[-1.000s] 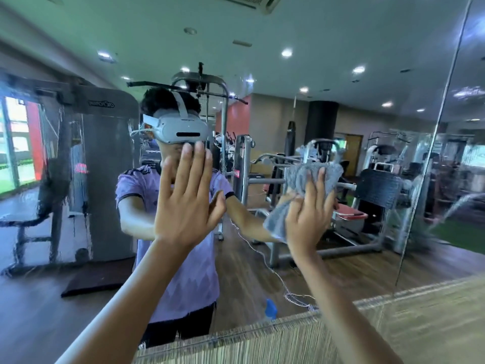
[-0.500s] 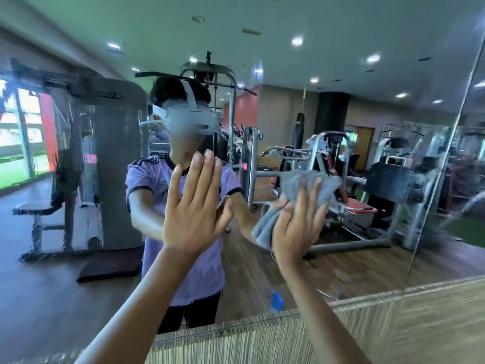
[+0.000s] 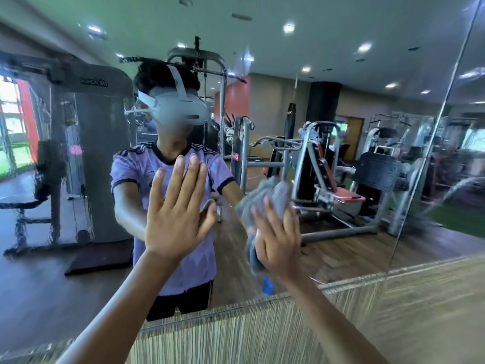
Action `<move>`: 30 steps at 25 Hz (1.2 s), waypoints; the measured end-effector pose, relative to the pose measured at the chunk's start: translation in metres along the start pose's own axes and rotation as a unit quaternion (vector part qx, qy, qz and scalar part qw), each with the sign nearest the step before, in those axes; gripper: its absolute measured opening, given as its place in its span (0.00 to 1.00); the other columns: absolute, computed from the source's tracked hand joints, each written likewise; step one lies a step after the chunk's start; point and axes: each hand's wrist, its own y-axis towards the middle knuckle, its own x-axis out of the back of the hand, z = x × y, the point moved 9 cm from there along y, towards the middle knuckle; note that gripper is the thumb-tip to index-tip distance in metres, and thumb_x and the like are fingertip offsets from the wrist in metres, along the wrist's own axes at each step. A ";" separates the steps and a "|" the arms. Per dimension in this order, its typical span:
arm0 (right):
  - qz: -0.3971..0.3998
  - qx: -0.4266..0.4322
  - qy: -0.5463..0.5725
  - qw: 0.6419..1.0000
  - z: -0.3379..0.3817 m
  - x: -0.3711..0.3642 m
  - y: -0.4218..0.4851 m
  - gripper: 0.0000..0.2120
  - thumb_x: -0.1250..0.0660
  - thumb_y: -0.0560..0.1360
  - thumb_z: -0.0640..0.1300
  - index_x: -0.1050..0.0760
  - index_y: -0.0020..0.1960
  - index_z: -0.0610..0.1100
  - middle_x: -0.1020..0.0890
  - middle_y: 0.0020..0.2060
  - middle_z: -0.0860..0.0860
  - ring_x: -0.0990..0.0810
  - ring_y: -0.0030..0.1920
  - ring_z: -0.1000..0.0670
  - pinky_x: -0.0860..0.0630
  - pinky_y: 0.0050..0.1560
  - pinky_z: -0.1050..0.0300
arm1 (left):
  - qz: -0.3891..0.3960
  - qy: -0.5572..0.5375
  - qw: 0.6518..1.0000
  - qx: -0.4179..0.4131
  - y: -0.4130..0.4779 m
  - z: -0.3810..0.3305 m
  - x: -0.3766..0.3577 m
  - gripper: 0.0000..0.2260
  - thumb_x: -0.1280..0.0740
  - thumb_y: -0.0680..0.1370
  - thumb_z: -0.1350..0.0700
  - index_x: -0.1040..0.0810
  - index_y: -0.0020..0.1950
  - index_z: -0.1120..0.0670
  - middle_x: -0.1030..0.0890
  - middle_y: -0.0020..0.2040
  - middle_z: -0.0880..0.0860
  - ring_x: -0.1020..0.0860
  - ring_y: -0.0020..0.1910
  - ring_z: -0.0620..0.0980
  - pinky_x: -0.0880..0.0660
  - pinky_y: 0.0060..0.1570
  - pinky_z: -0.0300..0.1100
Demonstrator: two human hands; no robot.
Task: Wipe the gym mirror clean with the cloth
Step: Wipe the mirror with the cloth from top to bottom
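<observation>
Pressing the grey cloth [image 3: 262, 203] against the mirror [image 3: 341, 74], the right hand [image 3: 278, 243] has a wide grip, with its fingers spread and straight. The cloth, blurred, bunches out past the fingertips at 12 o'clock and hangs past the thumb side at 8 o'clock. Just beside it at 9 o'clock, the left hand [image 3: 178, 214] lies flat on the glass, grip wide, holding nothing. A striped wall panel [image 3: 262, 332] runs under the mirror at 6 o'clock.

No legible text; reflected machine logo [image 3: 93, 82] unreadable
</observation>
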 end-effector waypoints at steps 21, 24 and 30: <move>-0.135 -0.416 0.026 0.899 -0.096 0.025 0.001 0.24 0.49 0.82 0.48 0.35 0.76 0.42 0.38 0.77 0.46 0.42 0.77 0.42 0.52 0.77 0.55 | 0.019 -0.009 1.000 0.009 -0.002 -0.005 -0.001 0.31 0.44 0.83 0.45 0.44 0.80 0.62 0.43 0.80 0.60 0.42 0.79 0.60 0.47 0.77 0.59; -0.007 -0.099 -0.008 0.995 -0.020 -0.002 -0.038 0.22 0.48 0.83 0.46 0.36 0.75 0.47 0.41 0.78 0.51 0.36 0.75 0.38 0.46 0.77 0.43 | 0.017 -0.020 1.000 0.001 -0.004 -0.004 -0.001 0.30 0.44 0.82 0.45 0.43 0.80 0.61 0.42 0.79 0.60 0.42 0.78 0.60 0.45 0.76 0.60; -0.064 -0.332 -0.048 0.940 -0.132 0.027 -0.077 0.24 0.49 0.82 0.45 0.37 0.76 0.41 0.36 0.76 0.43 0.39 0.77 0.40 0.34 0.69 0.33 | 0.019 -0.014 0.999 -0.024 -0.030 -0.022 -0.004 0.31 0.40 0.80 0.47 0.40 0.79 0.60 0.39 0.79 0.59 0.40 0.78 0.59 0.42 0.75 0.61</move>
